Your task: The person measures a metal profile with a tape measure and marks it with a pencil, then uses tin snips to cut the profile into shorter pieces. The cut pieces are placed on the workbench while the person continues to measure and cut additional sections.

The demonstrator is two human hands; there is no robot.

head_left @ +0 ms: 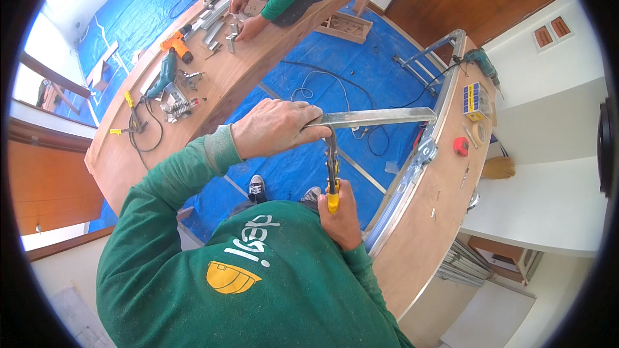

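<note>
My left hand (276, 127) grips one end of a straight silver metal profile (380, 117), which extends to the right toward the edge of the right-hand wooden table. Below it, my right hand (343, 220) is wrapped around the yellow handles of a pair of tin snips (333, 194). Their dark blades point up and meet the profile beside my left fingers; whether the jaws have closed on the metal I cannot tell. At the far table a co-worker's hands (250, 26) handle small metal pieces.
A long wooden table (116, 174) at left carries an orange drill (175, 46), a teal power tool (164, 76) and metal offcuts. The right table (412, 270) holds a red tape measure (460, 146), tape roll (478, 133) and teal drill (482, 64). Cables cross the blue floor sheet (329, 100).
</note>
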